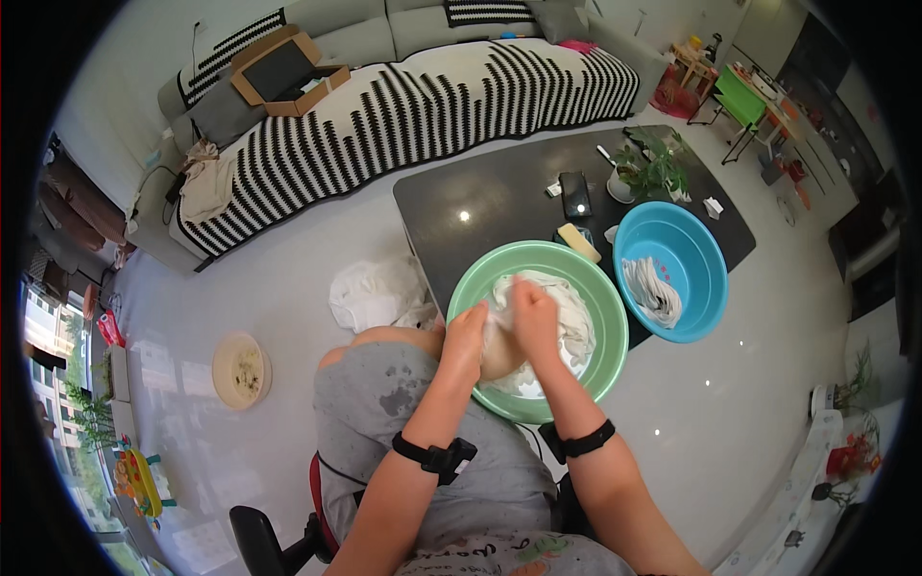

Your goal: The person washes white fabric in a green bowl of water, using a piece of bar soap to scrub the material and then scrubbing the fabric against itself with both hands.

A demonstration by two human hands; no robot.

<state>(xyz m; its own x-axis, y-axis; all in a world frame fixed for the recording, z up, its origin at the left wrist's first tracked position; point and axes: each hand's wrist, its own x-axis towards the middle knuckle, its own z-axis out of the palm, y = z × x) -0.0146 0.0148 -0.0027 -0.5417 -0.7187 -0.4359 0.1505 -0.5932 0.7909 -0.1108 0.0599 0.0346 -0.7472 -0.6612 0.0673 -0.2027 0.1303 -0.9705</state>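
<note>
Over a light green plastic basin (616,317), my left hand (467,335) is closed on a white cloth (497,322). My right hand (534,317), slightly blurred, is a fist at the other side of this cloth, and the stretch between both fists looks bunched. More white fabric (576,317) lies wet and crumpled in the basin. Under my hands is a smooth beige object (501,358), mostly hidden, so its kind is unclear. A pale yellow bar of soap (578,243) rests beside the basin's far rim. To the right, a blue basin (709,263) contains a twisted white-and-grey cloth (652,291).
The dark coffee table (461,194) bears a smartphone (575,194), a potted plant (621,186) and crumpled tissue (713,208). A white plastic bag (376,295) lies by its left edge. Farther left, a cream basin (220,371) stands on the floor. A chair armrest (256,540) is near me.
</note>
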